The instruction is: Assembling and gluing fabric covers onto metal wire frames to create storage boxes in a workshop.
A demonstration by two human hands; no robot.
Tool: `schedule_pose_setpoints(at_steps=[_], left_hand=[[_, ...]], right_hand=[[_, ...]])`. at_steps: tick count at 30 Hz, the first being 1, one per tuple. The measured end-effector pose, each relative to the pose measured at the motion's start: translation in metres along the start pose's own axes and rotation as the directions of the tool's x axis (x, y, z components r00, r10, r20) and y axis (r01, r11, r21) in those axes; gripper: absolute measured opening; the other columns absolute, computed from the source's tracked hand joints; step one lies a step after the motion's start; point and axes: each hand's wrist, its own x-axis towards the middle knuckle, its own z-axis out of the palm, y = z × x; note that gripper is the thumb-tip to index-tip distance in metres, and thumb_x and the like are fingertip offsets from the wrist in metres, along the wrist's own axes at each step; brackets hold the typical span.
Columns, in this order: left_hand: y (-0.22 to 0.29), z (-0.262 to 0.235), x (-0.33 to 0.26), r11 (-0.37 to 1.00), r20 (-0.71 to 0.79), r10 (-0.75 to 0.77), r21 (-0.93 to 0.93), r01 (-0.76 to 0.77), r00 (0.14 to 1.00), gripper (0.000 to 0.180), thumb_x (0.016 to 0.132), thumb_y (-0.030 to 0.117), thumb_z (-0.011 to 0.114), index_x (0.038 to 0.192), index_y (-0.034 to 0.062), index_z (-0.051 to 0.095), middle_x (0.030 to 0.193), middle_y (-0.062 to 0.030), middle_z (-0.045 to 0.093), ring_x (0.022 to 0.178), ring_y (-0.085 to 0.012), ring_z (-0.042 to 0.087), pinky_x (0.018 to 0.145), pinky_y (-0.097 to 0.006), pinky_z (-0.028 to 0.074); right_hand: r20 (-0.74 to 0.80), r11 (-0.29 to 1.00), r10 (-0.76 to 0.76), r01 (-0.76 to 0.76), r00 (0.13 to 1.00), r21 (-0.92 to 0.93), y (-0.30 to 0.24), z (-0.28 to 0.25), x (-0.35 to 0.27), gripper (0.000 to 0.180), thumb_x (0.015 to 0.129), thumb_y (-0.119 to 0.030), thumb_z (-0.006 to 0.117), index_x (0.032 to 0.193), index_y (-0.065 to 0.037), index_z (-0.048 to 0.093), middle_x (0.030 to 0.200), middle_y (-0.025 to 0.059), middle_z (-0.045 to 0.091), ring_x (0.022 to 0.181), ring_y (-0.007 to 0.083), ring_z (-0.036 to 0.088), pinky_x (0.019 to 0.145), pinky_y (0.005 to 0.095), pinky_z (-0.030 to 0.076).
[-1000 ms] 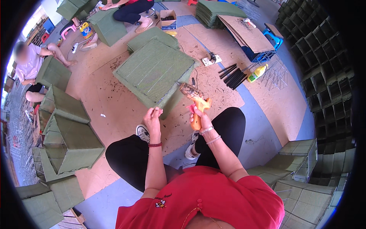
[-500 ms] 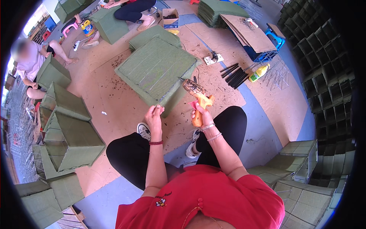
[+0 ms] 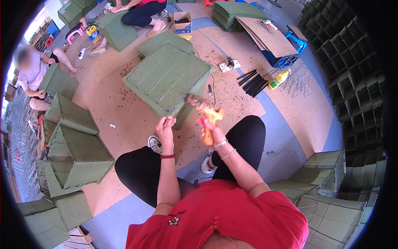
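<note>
A green fabric-covered box [image 3: 166, 79] sits on the floor in front of my knees, its flat top facing up and dark marks along its edges. My right hand [image 3: 212, 132] grips an orange hot glue gun [image 3: 213, 116] with a red trigger and a dark, crusted front. The gun is smeared by motion, and its nozzle end is at the box's right edge; I cannot tell whether it touches. At the box's near corner, my left hand [image 3: 166, 128] is closed with fingertips pinched together. What it pinches, if anything, is too small to make out.
Black glue sticks [image 3: 253, 83] and a yellow bottle [image 3: 280, 79] lie to the right. Green boxes [image 3: 78, 153] stand at left, with more stacked along the right [image 3: 352, 83]. A cardboard-topped crate [image 3: 269, 39] is at far right. Two other people sit at far left and at the back.
My right hand has brought the glue gun left and nearer to me, its nozzle end now at the box's right edge. My left hand stays pinched at the near corner.
</note>
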Motion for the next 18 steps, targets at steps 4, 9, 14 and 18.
schedule_pose_setpoints(at_steps=[4,9,14,18], left_hand=[[0.000,0.002,0.001,1.000,0.014,-0.006,0.010,0.006,1.000,0.015,0.087,0.016,0.059,0.081,0.0024,0.062,0.073,-0.0047,0.063,0.068,-0.0106,0.061,0.064,-0.022,0.047],[0.002,0.004,0.002,0.999,0.029,-0.051,0.009,0.051,0.998,0.014,0.087,0.015,0.059,0.080,0.0027,0.061,0.074,-0.0052,0.064,0.069,-0.0110,0.061,0.065,-0.023,0.048],[0.003,0.000,-0.001,0.998,0.032,-0.062,-0.012,0.062,0.998,0.015,0.087,0.017,0.059,0.082,0.0027,0.062,0.077,-0.0054,0.064,0.069,-0.0106,0.061,0.065,-0.023,0.048],[0.002,-0.003,-0.007,0.995,0.000,-0.100,0.018,0.100,0.995,0.018,0.088,0.019,0.059,0.090,0.0022,0.064,0.080,-0.0053,0.064,0.071,-0.0098,0.061,0.066,-0.023,0.049]], right_hand=[[-0.081,0.977,-0.154,0.164,0.985,0.138,-0.034,-0.020,0.054,0.016,0.087,-0.021,0.058,0.097,-0.010,0.054,0.067,0.0038,0.055,0.048,0.0161,0.052,0.045,0.0288,0.046],[-0.135,0.903,-0.325,0.350,0.936,0.250,-0.082,-0.035,0.112,0.014,0.085,-0.018,0.060,0.096,-0.010,0.056,0.075,0.0036,0.061,0.050,0.0156,0.052,0.045,0.0294,0.046],[-0.075,0.848,-0.436,0.437,0.897,0.300,-0.149,-0.053,0.112,0.016,0.086,-0.018,0.059,0.098,-0.007,0.057,0.078,0.0032,0.063,0.053,0.0167,0.056,0.050,0.0317,0.050],[-0.084,0.786,-0.477,0.468,0.875,0.405,-0.190,-0.071,0.089,0.018,0.086,-0.022,0.059,0.095,-0.007,0.056,0.069,0.0060,0.058,0.055,0.0193,0.056,0.053,0.0344,0.050]])
